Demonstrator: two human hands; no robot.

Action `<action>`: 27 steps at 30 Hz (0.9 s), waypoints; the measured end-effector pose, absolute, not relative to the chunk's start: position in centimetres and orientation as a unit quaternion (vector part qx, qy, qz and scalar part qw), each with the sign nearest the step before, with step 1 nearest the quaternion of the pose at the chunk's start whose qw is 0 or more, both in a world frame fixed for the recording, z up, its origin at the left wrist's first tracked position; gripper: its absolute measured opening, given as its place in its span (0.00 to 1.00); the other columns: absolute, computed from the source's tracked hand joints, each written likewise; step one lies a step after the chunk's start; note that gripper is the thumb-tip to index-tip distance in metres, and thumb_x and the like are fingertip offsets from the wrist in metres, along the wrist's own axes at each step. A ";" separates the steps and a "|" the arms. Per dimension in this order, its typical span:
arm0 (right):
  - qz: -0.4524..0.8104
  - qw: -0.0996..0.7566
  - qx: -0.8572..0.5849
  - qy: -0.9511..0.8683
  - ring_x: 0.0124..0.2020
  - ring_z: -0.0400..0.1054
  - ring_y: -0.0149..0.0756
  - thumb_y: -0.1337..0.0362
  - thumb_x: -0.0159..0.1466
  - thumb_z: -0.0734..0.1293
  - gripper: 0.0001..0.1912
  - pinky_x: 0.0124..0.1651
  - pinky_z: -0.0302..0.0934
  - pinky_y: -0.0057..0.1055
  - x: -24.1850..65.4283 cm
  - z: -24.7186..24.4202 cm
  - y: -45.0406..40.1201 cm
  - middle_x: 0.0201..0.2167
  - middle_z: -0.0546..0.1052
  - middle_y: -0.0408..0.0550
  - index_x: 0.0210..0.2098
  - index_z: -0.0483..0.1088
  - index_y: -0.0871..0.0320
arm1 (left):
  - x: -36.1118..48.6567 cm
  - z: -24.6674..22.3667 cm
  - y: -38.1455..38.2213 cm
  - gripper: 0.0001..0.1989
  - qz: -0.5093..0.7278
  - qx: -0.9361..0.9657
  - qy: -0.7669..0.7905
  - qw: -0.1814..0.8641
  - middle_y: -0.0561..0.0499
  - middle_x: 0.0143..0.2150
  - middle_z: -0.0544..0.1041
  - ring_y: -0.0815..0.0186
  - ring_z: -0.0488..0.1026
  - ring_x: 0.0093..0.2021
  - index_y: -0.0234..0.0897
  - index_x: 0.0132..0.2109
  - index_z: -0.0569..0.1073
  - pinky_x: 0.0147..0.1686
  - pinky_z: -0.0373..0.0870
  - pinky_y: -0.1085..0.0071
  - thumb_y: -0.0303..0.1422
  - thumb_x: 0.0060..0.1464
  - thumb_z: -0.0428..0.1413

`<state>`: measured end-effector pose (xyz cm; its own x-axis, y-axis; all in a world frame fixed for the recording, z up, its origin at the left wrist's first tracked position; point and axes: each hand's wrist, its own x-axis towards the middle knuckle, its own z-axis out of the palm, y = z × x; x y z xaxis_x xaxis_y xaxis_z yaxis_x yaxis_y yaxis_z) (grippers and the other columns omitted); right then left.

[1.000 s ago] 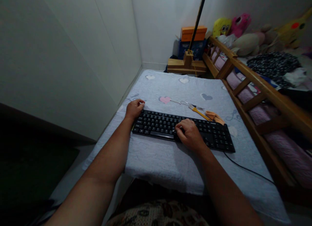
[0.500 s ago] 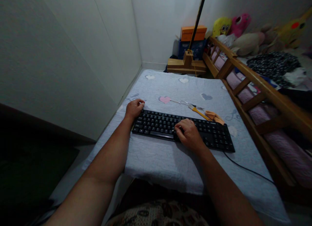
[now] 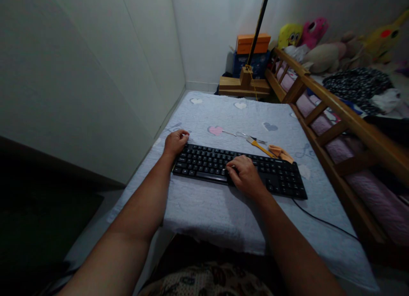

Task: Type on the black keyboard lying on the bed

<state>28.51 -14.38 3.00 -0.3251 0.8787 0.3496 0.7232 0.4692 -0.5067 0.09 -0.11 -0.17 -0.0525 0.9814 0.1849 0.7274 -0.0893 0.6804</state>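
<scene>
A black keyboard (image 3: 204,162) lies on the cloth-covered table, slightly slanted, its cable running off to the right. My left hand (image 3: 176,142) is curled at its upper left corner, thumb and fingers closed on the edge. Over the keys right of the middle is my right hand (image 3: 244,173), its fingers pinched together. A tiny pale tip shows at the fingertips, too small to name. Behind the keyboard lie a brush (image 3: 260,147) with a yellow handle, a thin pale stick (image 3: 229,133), tweezers-like metal (image 3: 243,135) and a folded orange cloth (image 3: 280,153).
A wooden bed rail (image 3: 335,106) borders the table's right side, with plush toys and clothes beyond it. On the left stands a pale cabinet or wall panel (image 3: 128,74). Behind the table are a wooden stand (image 3: 244,85) with a dark pole and an orange box (image 3: 253,43).
My right hand has shifted slightly left over the keys. My left hand stays at the keyboard's corner.
</scene>
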 end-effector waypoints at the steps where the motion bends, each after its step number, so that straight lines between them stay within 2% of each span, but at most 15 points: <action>1: 0.131 0.297 -0.499 -0.804 0.40 0.67 0.42 0.69 0.66 0.63 0.07 0.47 0.56 0.40 28.5 3.0 -14.4 0.34 0.78 0.49 0.33 0.73 0.56 | 0.1 -0.2 -0.1 0.18 0.329 0.660 0.646 0.194 0.51 0.27 0.73 0.64 0.68 0.30 0.36 0.42 0.80 0.33 0.61 0.69 0.41 0.53 0.52; 27: 0.135 0.297 -0.498 -0.804 0.41 0.67 0.43 0.69 0.66 0.63 0.08 0.48 0.57 0.40 28.3 3.3 -14.4 0.34 0.78 0.50 0.33 0.73 0.56 | 0.1 -0.2 0.0 0.18 0.328 0.663 0.644 0.194 0.51 0.27 0.73 0.63 0.69 0.30 0.36 0.42 0.81 0.33 0.61 0.69 0.40 0.53 0.52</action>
<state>28.28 -14.41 3.29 -0.3284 0.8800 0.3433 0.7202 0.4684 -0.5117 0.07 -0.03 -0.15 -0.0447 0.9818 0.1846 0.7267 -0.0948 0.6804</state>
